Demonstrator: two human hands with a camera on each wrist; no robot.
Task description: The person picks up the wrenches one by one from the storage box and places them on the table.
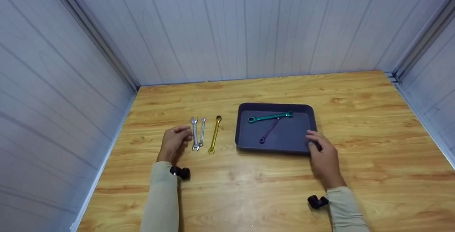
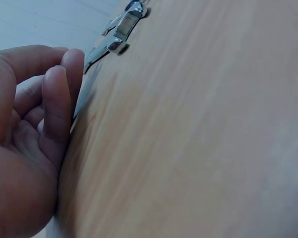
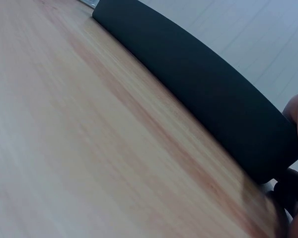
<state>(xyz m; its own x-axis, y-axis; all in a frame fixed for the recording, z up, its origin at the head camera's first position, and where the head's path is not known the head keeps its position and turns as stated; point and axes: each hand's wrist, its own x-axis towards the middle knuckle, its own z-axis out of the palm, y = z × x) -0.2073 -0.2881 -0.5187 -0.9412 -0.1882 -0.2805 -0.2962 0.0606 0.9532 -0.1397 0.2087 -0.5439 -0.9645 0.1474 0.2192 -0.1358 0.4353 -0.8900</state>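
My left hand (image 1: 175,140) is beside the larger silver wrench (image 1: 194,134), its fingers loosely bent and nothing visible in them. A smaller silver wrench (image 1: 202,132) lies just right of that one, then a gold wrench (image 1: 215,135). The left wrist view has the left hand (image 2: 37,114) low over the wood, silver wrench ends (image 2: 126,27) beyond it. At the right side of a dark grey tray (image 1: 284,136), my right hand (image 1: 324,153) grips the rim near the front corner. Inside the tray, a green wrench (image 1: 271,117) touches or overlaps the tip of a purple wrench (image 1: 270,131).
The wood-grain table (image 1: 234,189) meets a pale panelled wall (image 1: 227,29) at the back, with more panels at left and right. Black wrist cameras sit at both cuffs. In the right wrist view, the tray's outer wall (image 3: 188,84) stands on the wood.
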